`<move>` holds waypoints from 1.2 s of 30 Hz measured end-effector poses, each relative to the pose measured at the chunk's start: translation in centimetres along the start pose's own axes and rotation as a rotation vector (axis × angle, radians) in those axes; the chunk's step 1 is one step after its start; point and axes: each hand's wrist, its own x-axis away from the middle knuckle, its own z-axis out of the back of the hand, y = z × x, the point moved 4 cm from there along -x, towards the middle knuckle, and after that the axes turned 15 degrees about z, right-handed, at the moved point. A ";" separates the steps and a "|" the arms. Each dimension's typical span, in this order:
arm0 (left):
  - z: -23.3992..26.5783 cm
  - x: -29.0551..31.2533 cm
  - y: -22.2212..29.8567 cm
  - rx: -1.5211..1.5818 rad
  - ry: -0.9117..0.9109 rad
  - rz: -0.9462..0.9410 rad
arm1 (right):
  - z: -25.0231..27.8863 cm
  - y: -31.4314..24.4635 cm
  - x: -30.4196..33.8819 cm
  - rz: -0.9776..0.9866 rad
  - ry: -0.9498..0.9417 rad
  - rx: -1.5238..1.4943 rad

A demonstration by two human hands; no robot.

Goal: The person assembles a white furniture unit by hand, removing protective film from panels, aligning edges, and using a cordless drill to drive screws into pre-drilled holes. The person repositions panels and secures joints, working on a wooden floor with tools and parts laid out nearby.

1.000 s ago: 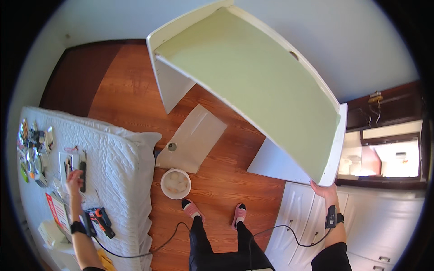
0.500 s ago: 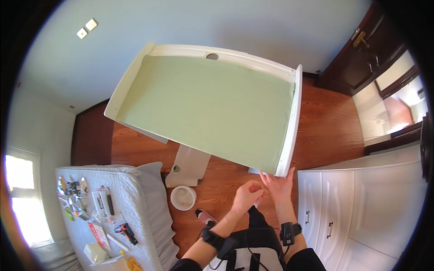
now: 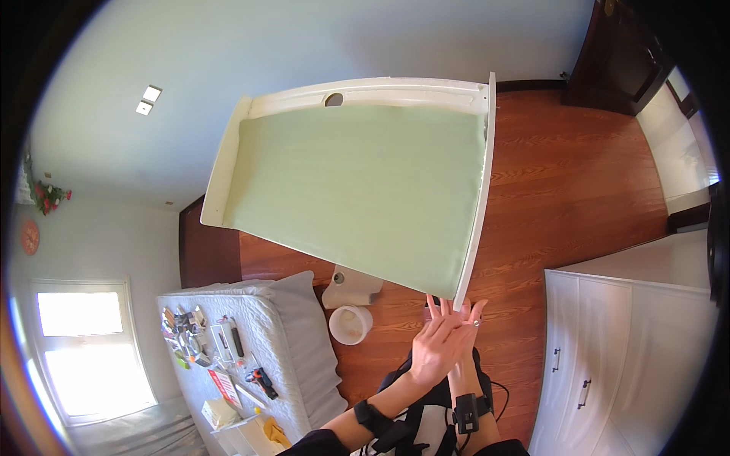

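So the white desk with the green top (image 3: 357, 182) is stood on the wood floor (image 3: 525, 182), in front of the wall, and its near right corner is pointed at the body. Fingertips are seen on both sides of the front end of the right side panel (image 3: 475, 220); the right hand (image 3: 467, 334) is placed right at that end, and the left hand (image 3: 435, 355) is laid over it, fingers bent. How firm the hold is, or whether anything small is pinched in there, can't be told, as the fingers are covered.

Honestly, pressure is probably best applied along the panel, not sideways, since a thin edge like that could get stressed. The corner would be seen better with the hands less stacked. Footing is worth minding too: the white bucket (image 3: 365, 334) and loose board (image 3: 363, 287) are parked nearby.
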 end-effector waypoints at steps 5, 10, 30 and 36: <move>-2.5 -2.3 -2.2 -0.090 -0.027 -0.062 | 1.4 0.6 0.1 -0.060 -0.185 -0.066; -2.1 -0.4 -3.8 -0.037 -0.184 -0.012 | 1.8 1.8 1.4 -0.094 -0.029 0.121; -6.2 -1.8 -12.0 1.328 -0.398 1.690 | 7.7 -6.6 -0.2 -0.414 -0.150 0.397; -7.9 -2.0 -12.2 0.881 -0.383 1.614 | 31.0 -15.8 -17.6 -0.083 -0.511 1.944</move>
